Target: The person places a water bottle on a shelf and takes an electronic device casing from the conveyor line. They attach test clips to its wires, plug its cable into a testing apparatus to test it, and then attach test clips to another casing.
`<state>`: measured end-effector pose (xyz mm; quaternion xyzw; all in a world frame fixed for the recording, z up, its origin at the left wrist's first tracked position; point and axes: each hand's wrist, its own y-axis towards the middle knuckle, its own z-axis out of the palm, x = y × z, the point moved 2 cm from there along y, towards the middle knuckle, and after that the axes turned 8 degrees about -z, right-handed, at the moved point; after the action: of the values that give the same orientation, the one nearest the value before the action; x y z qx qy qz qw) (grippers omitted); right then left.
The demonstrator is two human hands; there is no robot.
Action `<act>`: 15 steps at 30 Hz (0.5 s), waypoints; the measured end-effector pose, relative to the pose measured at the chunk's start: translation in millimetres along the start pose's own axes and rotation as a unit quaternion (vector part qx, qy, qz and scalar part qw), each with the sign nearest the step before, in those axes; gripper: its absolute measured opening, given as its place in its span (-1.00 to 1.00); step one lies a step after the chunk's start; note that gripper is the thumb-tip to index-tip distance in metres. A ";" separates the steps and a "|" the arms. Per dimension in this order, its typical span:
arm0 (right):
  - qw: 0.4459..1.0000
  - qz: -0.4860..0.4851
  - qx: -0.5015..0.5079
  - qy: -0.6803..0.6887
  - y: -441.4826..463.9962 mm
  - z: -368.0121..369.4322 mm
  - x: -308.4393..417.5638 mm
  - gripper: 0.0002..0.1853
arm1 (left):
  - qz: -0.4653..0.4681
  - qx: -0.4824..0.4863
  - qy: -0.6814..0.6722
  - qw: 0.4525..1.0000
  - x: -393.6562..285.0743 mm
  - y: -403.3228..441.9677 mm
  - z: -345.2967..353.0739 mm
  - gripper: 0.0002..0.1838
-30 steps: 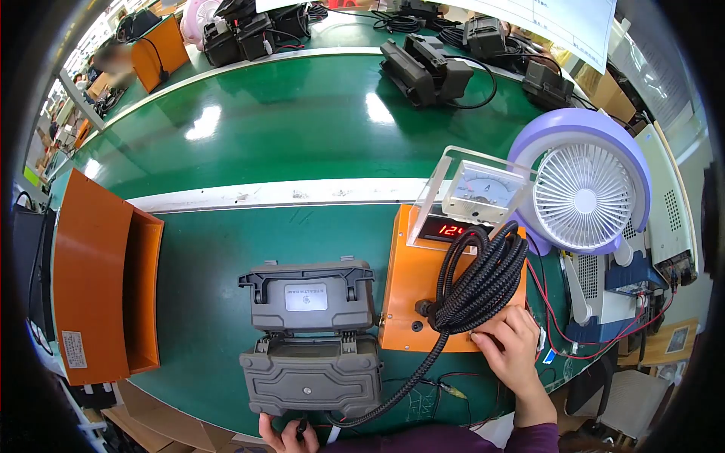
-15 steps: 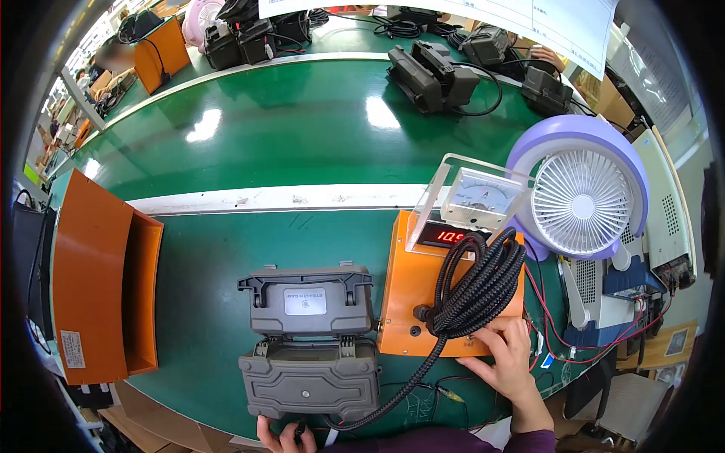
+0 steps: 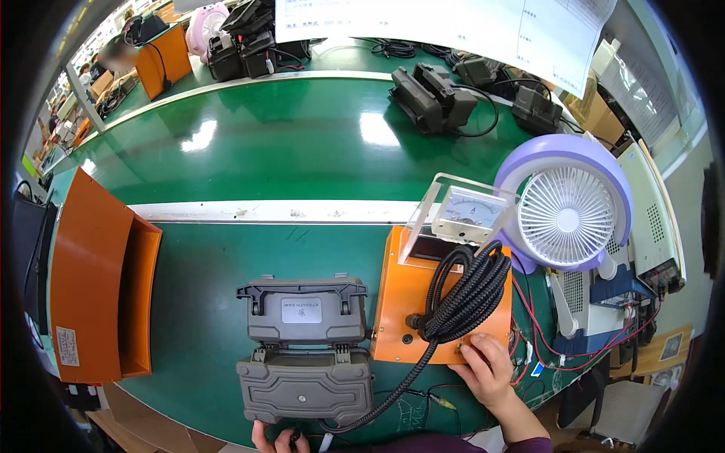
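A grey hinged case [image 3: 306,385] lies opened out on the green bench, its label facing up on the upper half. Below its lower edge, my left hand [image 3: 279,438] is closed on a small black connector [image 3: 295,435], partly cut off by the frame. To the right stands an orange tester box [image 3: 393,302] with an analog meter [image 3: 470,211] and a dark digital display [image 3: 432,248]. A coiled black corrugated cable [image 3: 467,294] rests on it. My right hand [image 3: 487,371] has its fingertips at the box's lower right front edge; what they touch is too small to tell.
A purple and white fan [image 3: 566,215] stands right of the tester, near red wires [image 3: 544,347] and power supplies [image 3: 653,226]. An orange open box [image 3: 91,279] is at the left. Black cases [image 3: 430,98] lie at the back, near a hanging paper sheet [image 3: 453,23].
The digital display, lit with red digits before, is now dark. My right hand has shifted slightly left and down along the tester's edge. The whole view has tilted a little.
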<state>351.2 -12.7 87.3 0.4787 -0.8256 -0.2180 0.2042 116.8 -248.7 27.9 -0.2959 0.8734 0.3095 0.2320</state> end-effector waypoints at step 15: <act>0.802 -0.219 0.536 -0.147 229.4 -29.7 52.2 -0.74 | 0.044 0.039 -0.013 0.998 -5.6 14.9 -7.1 -0.79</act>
<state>182.6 39.0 245.9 0.6420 -0.7040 0.1527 -0.2625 109.4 -242.0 42.1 -0.2436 0.8939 0.2888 0.2413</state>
